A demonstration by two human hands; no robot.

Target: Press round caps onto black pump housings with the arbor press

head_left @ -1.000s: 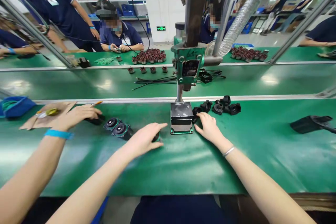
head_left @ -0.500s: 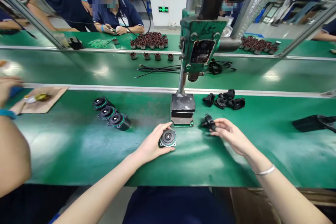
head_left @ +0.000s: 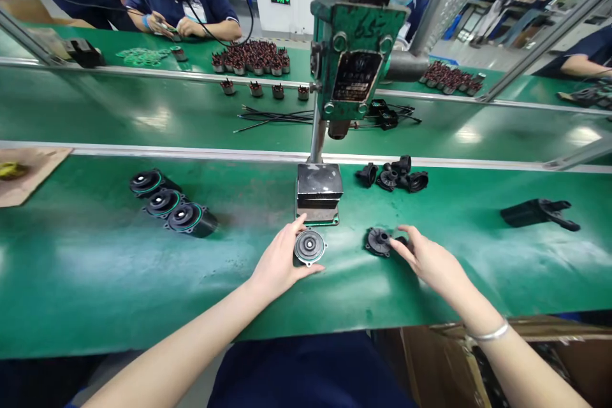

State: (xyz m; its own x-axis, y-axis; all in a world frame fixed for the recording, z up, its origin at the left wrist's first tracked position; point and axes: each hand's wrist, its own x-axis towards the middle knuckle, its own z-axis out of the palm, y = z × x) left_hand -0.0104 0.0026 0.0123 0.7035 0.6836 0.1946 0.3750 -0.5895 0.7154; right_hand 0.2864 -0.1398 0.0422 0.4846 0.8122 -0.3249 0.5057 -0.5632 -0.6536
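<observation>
My left hand [head_left: 280,258] is wrapped round a round black motor housing [head_left: 310,247], its ringed top face and green seal turned up toward me. To the right, my right hand [head_left: 428,261] pinches a black plastic pump cover [head_left: 377,242] by its side spout, between thumb and fingers. The cover's disc with its central nozzle faces me, apart from the housing. Just behind the housing stands the metal block [head_left: 319,182] on the base of a green press [head_left: 358,60]. More black pump covers [head_left: 388,177] lie in a group behind my right hand.
Several motor housings with green seals [head_left: 186,218] lie at the left. A black cylindrical part with prongs [head_left: 530,212] rests at the right. Black cables [head_left: 277,116] lie beyond the metal rail. Across the bench, a person [head_left: 191,13] works beside many small wound parts [head_left: 253,57].
My right hand has turned the pump cover so its disc faces me and brought it slightly nearer. My left hand keeps hold of the motor housing. The view has shifted right.
</observation>
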